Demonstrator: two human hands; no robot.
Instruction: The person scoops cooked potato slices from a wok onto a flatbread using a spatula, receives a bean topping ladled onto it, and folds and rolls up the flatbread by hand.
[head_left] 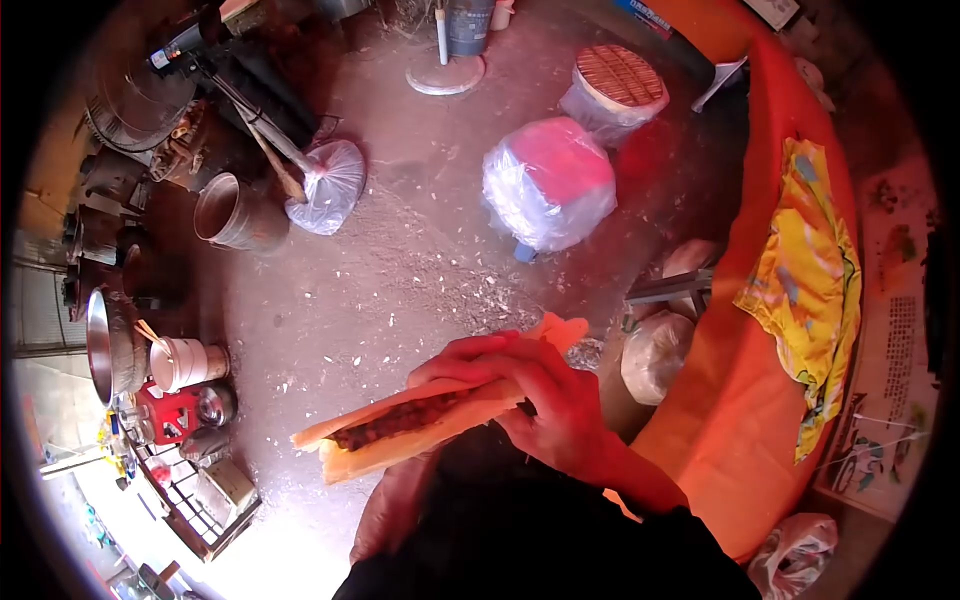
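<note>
Above floor (400,270), hands (560,405) at open packet (410,426)

Clothing: plain black garment (530,530), bottom centre of the frame; surface detail lost in shadow. Black right sleeve (685,535), lower right of centre, ends along the forearm (635,480). Right hand (565,405) bare.

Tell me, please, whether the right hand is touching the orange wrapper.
Touching. The head view shows the right hand gripping the orange wrapper, its fingers lying across the upper edge.
</note>
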